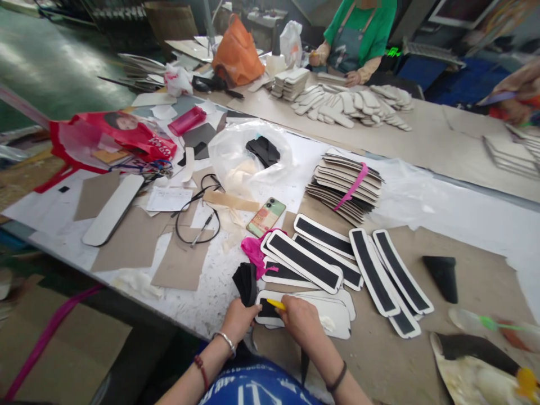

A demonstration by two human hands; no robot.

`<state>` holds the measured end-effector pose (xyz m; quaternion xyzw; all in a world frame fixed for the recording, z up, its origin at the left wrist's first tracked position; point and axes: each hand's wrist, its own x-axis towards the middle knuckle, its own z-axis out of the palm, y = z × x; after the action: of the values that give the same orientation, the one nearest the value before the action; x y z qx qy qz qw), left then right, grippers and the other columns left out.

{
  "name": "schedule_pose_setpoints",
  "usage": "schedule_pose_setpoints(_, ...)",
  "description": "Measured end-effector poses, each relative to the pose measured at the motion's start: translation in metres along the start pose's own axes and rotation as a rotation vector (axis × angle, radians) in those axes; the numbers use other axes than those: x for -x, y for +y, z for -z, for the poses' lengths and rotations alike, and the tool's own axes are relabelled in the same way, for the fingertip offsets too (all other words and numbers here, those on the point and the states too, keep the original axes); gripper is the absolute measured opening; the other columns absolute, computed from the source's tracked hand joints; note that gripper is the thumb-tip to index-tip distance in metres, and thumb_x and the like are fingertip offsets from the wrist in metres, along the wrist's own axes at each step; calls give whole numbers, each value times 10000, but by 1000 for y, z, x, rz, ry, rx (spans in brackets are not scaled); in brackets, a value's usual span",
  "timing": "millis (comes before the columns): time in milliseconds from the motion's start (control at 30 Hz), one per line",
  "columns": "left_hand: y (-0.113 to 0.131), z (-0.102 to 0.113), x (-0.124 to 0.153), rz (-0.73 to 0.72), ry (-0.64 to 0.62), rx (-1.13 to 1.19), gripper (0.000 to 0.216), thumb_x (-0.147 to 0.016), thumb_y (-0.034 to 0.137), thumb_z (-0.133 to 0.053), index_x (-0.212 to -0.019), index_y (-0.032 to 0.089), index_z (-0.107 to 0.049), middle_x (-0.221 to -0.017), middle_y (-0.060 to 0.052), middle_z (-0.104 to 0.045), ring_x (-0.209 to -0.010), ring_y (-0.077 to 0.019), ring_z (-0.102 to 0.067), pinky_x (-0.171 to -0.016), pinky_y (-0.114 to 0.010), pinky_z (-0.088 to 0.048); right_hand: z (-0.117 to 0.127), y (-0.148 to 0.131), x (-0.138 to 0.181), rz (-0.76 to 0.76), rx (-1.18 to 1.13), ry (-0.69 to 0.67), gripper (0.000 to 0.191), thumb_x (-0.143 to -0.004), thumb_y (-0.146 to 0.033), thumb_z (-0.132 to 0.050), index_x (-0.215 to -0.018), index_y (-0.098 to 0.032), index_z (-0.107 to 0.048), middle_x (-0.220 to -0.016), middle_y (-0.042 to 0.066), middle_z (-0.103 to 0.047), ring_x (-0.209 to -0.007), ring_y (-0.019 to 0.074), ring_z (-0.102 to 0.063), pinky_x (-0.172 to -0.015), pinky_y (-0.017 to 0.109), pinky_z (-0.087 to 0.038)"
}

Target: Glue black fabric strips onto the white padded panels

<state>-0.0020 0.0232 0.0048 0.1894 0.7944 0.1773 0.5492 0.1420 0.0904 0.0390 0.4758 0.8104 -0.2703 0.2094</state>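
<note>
In front of me a curved white panel [314, 310] lies on brown board, with a short piece of black strip [268, 313] at its left end and a whitish smear near its right. My left hand [239, 318] is closed at the panel's left edge, thumb on that edge; its other fingers are partly hidden. My right hand [300, 319] grips a yellow scraper-like tool [276, 304], its tip over the black strip. Folded black strips [245, 284] sit just beyond my left hand. Several white panels with black strips [306, 260] overlap beyond and to the right.
A phone [266, 216], pink cloth [253, 253] and a pink-tied panel stack [343, 185] lie farther back. Right are a black cone-like piece [442, 275] and a glue-covered sheet [476, 377]. A red bag [113, 140] lies left. A person in green [358, 39] works across the table.
</note>
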Motion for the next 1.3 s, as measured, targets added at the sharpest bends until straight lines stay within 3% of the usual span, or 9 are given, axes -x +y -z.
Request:
schedule_pose_setpoints(233, -7, 4, -4, 4, -4, -45, 269, -829, 307, -547, -620, 136, -538, -513, 70, -511, -468, -78, -508, -505, -233, -443, 6, 88, 58, -290, -84, -1, 219, -859, -283, -426, -960, -208, -605, -943, 65, -676, -880, 202, -617, -700, 253, -397)
schedule_pose_setpoints(333, -12, 4, -7, -8, 4, -31, 287, -823, 311, -552, -592, 144, -530, -467, 82, -498, -440, -80, -504, -507, -236, -437, 6, 111, 67, -399, -96, 22, 245, -883, -298, -384, -962, -189, -588, -950, 85, -667, -873, 209, -617, -696, 262, -393)
schedule_pose_setpoints(567, -14, 4, -7, -33, 20, -5, 319, -808, 257, -568, -516, 151, -497, -390, 99, -454, -363, -64, -429, -438, -208, -368, -6, 102, 55, -536, -77, 88, 236, -888, -300, -385, -920, -184, -589, -944, 101, -652, -843, 243, -619, -638, 299, -397)
schedule_pose_setpoints(1100, -12, 4, -7, 0, 23, -15, 307, -793, 250, -578, -512, 156, -496, -372, 99, -453, -354, -66, -410, -426, -207, -336, -13, 107, 42, -507, -15, 111, 194, -882, -304, -417, -849, -195, -574, -909, 68, -654, -797, 211, -629, -597, 274, -389)
schedule_pose_setpoints(1300, -9, 5, -4, -2, 24, -36, 306, -796, 240, -575, -513, 157, -494, -369, 98, -457, -358, -71, -421, -440, -213, -347, -21, 113, 44, -520, -28, 179, 145, -865, -298, -452, -854, -204, -561, -901, 59, -641, -750, 193, -623, -562, 262, -375)
